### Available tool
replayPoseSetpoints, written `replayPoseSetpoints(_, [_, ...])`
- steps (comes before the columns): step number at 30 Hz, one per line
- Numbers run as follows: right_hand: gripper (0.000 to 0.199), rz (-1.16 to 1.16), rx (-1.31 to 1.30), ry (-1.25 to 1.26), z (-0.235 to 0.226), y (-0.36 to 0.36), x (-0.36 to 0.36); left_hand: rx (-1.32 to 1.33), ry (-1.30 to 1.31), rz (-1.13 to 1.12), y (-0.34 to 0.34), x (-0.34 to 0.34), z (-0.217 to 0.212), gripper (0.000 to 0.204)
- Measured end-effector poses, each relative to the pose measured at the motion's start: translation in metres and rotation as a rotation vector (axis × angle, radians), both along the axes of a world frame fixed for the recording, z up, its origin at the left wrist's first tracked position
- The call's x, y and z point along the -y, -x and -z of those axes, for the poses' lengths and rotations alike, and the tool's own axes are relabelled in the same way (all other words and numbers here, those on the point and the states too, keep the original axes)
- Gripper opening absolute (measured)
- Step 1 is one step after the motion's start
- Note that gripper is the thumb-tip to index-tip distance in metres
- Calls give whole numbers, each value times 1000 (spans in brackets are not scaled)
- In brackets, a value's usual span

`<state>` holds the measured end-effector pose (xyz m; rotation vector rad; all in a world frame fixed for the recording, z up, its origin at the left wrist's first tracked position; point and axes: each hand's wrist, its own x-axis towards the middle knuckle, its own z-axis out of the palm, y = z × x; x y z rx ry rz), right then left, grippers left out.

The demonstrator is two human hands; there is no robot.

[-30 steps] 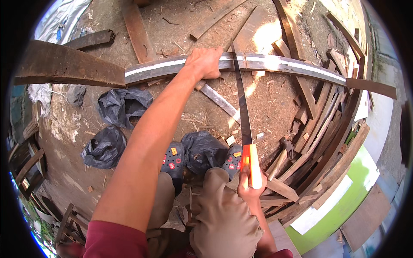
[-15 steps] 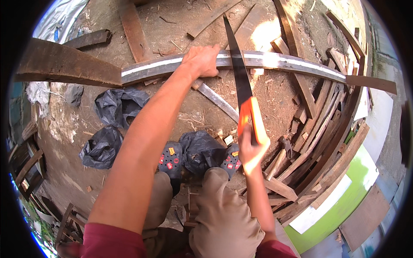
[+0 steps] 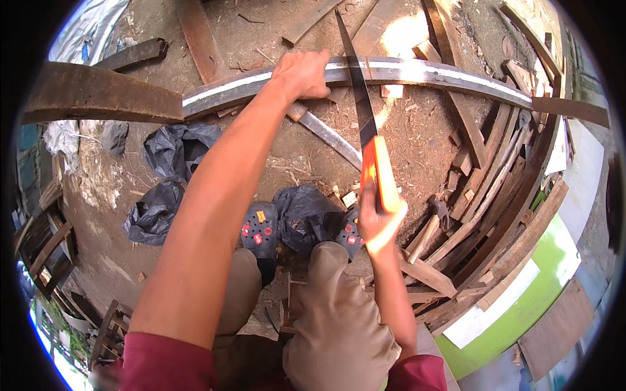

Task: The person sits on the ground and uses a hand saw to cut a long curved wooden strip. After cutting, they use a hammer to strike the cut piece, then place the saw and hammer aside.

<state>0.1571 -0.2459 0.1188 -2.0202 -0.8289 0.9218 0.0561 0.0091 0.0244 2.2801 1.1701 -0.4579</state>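
My left hand [image 3: 301, 73] presses down on a long grey wooden plank [image 3: 424, 70] that runs across the upper part of the view. My right hand [image 3: 379, 221] grips the orange handle of a hand saw [image 3: 360, 107]. The dark blade crosses the plank just right of my left hand, and its tip reaches beyond the plank's far edge. A dark line across the plank shows where the blade sits. My knees and dark clogs [image 3: 259, 229] are below, over the dirt.
Stacked planks and offcuts [image 3: 495, 169] lie to the right, with a hammer [image 3: 435, 218] among them. Black plastic bags [image 3: 171, 151] lie on the dirt at left. A wide brown board [image 3: 98, 94] joins the plank's left end. Green and white panels [image 3: 521, 306] are at lower right.
The saw has been pushed forward through the plank: my right hand moved up toward it and the blade tip now sticks out farther beyond. My left hand stayed put.
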Motion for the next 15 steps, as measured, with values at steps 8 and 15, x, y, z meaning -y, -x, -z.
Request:
replayPoseSetpoints(8, [8, 37, -20, -68, 14, 1, -32, 62, -72, -25, -7, -8, -3, 49])
replayPoseSetpoints(15, [7, -187, 107, -212, -18, -8, 88, 54, -81, -27, 0, 2, 8, 47])
